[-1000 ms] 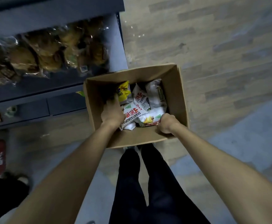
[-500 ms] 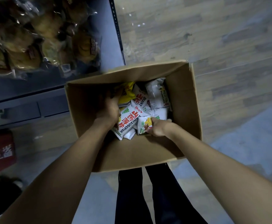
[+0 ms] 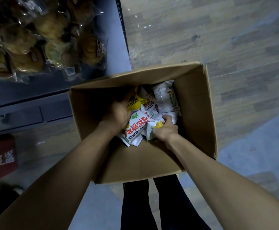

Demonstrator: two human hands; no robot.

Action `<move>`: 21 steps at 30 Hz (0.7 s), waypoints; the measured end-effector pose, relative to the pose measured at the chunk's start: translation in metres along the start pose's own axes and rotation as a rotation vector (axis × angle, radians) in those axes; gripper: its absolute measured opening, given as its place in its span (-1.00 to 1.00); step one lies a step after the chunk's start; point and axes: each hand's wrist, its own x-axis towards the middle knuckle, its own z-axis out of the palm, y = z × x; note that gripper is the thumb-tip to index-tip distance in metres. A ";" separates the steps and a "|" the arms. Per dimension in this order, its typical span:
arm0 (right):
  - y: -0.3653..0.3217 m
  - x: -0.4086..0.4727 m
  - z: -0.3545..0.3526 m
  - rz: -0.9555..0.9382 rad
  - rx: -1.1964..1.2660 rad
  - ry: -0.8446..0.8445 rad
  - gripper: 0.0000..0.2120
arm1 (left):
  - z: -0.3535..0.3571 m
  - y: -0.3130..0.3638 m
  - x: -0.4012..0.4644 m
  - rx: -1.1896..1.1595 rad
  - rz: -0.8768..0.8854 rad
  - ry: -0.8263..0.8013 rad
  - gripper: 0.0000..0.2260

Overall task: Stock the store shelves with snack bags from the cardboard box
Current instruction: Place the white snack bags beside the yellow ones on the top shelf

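the snack bags [image 3: 152,117] lie in a loose heap at the bottom of the box [image 3: 200,113], which sits on the floor [image 3: 218,39] just beside the shelf [image 3: 102,90]. the right hand [image 3: 164,128] has curled its fingers round a white bag [image 3: 153,128] with a yellow picture; a second ago it lay by the near wall, and it has since worked in over the heap. the left hand [image 3: 118,113] has pushed deeper on the far-left side and now grips at a yellow bag [image 3: 135,102] and a white one with red lettering [image 3: 135,128], fingers mostly hidden among the packs. the view has also dropped closer to the box, so the person seems to have bent down. judging by this, both hands have got hold and the lift out is next; nothing is on its way to the shelf yet. wrapped pastries [image 3: 35,39] fill the shelf above, and a red pack [image 3: 1,156] lies lower left
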 end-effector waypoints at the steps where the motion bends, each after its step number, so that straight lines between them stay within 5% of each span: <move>1: -0.005 -0.002 0.002 0.047 0.146 0.021 -0.43 | -0.004 0.003 -0.006 -0.007 -0.018 0.023 -0.35; 5: -0.015 -0.003 0.004 0.085 0.486 0.211 -0.75 | -0.013 0.020 -0.027 0.050 -0.145 0.094 -0.39; 9: -0.017 -0.009 0.007 0.036 0.469 0.286 -0.63 | -0.012 0.030 -0.039 0.087 -0.216 0.170 -0.39; 16: -0.018 -0.035 -0.005 -0.423 -0.044 0.547 -0.40 | -0.016 0.029 -0.064 -0.001 -0.269 0.242 -0.49; 21: -0.022 -0.025 -0.002 -0.863 -0.368 0.712 -0.42 | 0.003 0.036 -0.054 -0.172 -0.323 0.249 -0.45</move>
